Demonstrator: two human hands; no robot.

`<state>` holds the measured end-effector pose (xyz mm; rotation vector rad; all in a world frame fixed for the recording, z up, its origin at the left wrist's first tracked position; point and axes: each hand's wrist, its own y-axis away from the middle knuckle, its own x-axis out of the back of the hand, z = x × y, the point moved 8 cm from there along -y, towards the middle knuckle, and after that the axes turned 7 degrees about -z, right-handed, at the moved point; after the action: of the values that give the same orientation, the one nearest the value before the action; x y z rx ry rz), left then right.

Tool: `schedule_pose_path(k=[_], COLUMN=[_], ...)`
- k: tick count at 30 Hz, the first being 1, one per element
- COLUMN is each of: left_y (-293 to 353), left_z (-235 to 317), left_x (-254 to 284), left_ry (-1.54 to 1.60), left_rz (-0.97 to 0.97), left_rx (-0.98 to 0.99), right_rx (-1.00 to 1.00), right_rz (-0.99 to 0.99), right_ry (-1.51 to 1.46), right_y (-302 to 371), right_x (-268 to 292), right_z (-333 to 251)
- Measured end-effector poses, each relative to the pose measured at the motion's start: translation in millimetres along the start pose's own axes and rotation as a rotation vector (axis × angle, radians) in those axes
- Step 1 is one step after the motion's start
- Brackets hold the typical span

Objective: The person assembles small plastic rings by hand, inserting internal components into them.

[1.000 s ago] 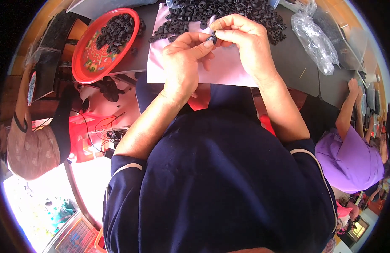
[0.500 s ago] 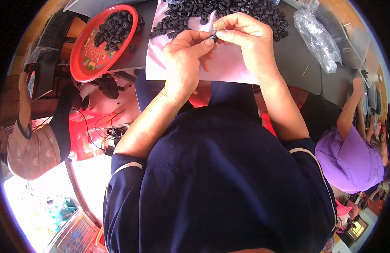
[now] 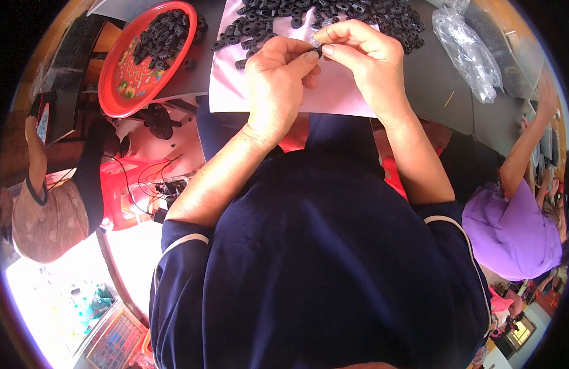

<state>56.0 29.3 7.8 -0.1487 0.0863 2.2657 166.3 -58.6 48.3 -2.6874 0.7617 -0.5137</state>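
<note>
Between my two hands, over a pale pink cloth [image 3: 229, 92], is a small black plastic part [image 3: 319, 50]. My left hand [image 3: 277, 72] pinches it between thumb and fingers. From the other side, my right hand [image 3: 369, 56] has its thumb and forefinger closed at the same part; a wrap covers that forefinger's tip. The fingers hide most of the part, so its exact kind cannot be made out. Just beyond my hands lies a heap of similar black plastic parts [image 3: 254, 26], spread across the far side of the cloth.
A red tray [image 3: 106, 101] with a flowered bottom holds more black parts at the left. Clear plastic bags [image 3: 466, 52] lie on the dark table [image 3: 432, 92] at the right, near a thin yellowish stick [image 3: 449, 98]. People sit at the left [image 3: 51, 215] and right [image 3: 512, 234].
My hands have shifted slightly, still together at the black part, which is now more covered by the fingers. The person at the right has moved an arm.
</note>
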Motion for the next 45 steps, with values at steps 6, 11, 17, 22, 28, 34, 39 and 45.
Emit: schedule_pose_path(k=[6,11,17,22,28,34,39,45], left_y=[-1,-8,-8,-3,-3,-2,-3,0], left_z=[-1,4,-3,13,4,3,3,7], left_x=[-5,-6,-6,-7,-5,-3,-4,-1], left_ry=[-0.011,-0.063,-0.115,-0.356,-0.12,-0.072,-0.166,-0.247], left_rz=[-0.041,-0.056,-0.006,0.076,0.037,0.054,0.079,0.074], left_rx=[-0.011,-0.09,-0.166,-0.363,-0.248,-0.201,-0.303,-0.441], right_rx=[0.067,0.147,0.243,0.486,0.425,0.32,0.444,0.592], right_rz=[0.0,0.067,0.1,0.197,0.225,0.201,0.229,0.164], right_ry=[0.205,0.225,0.333,0.41,0.31,0.567,0.613,0.716], right_y=[2,4,4,8,12,18,25,30], right_x=[0,4,-4,-11,-7,-8,-12,-23], right_z=[-5,-8,-8,-19,-13,-12,-15,-21])
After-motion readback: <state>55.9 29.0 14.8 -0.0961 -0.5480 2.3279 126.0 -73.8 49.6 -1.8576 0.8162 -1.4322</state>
